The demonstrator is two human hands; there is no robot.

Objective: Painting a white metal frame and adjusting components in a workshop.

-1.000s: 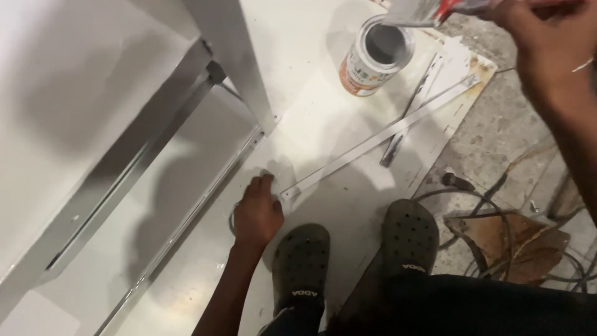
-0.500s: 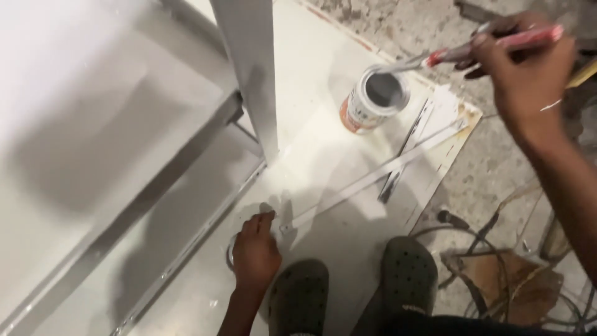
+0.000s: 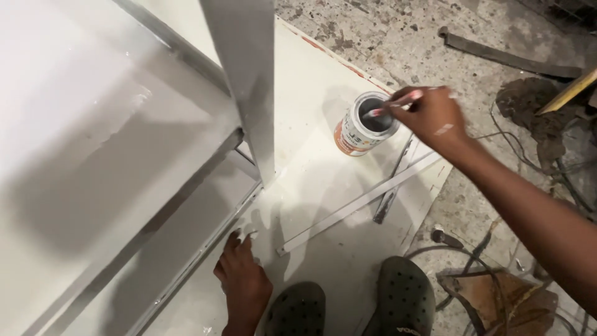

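Two dark shoes (image 3: pixel 348 308) sit nearest, and just beside them the left hand (image 3: pixel 244 281) lies flat, fingers spread and holding nothing, braced on the white board (image 3: pixel 311 118). Farther off, the right hand (image 3: pixel 430 117) pinches a pink-handled brush (image 3: pixel 398 102), its tip dipped into the open paint can (image 3: pixel 364 124) standing on the board.

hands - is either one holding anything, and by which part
The right hand holds a paintbrush by its pink handle, bristle end in the open paint can. The left hand holds nothing, resting flat on the white board.
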